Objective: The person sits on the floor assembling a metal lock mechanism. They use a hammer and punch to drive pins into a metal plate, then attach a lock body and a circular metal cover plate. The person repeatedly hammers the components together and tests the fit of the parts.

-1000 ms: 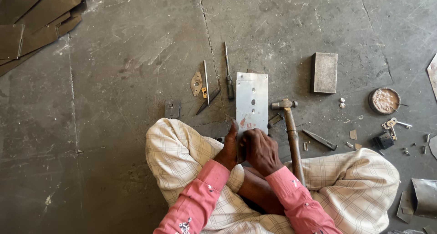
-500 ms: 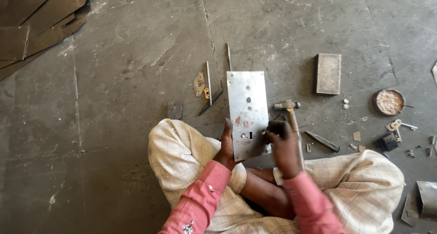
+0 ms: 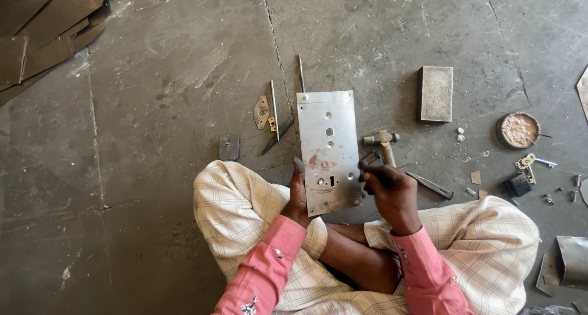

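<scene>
I sit cross-legged on a grey concrete floor (image 3: 153, 168). My left hand (image 3: 299, 192) grips the lower left edge of a long rectangular metal plate (image 3: 327, 143) with several small holes, holding it up in front of me. My right hand (image 3: 389, 189) is at the plate's lower right edge, fingers pinched on a small dark part against the plate. A hammer (image 3: 381, 140) lies on the floor just right of the plate, behind my right hand.
Thin metal rods (image 3: 274, 106) and small metal pieces (image 3: 261, 111) lie left of the plate. A grey rectangular block (image 3: 435, 93), a round tin (image 3: 518, 130), keys (image 3: 528, 162) and small parts sit to the right. Flat dark sheets (image 3: 37, 39) are stacked top left.
The plate lay flat on the floor a second ago; both hands have lifted it and brought it closer. My right hand moved from my lap to the plate's right edge.
</scene>
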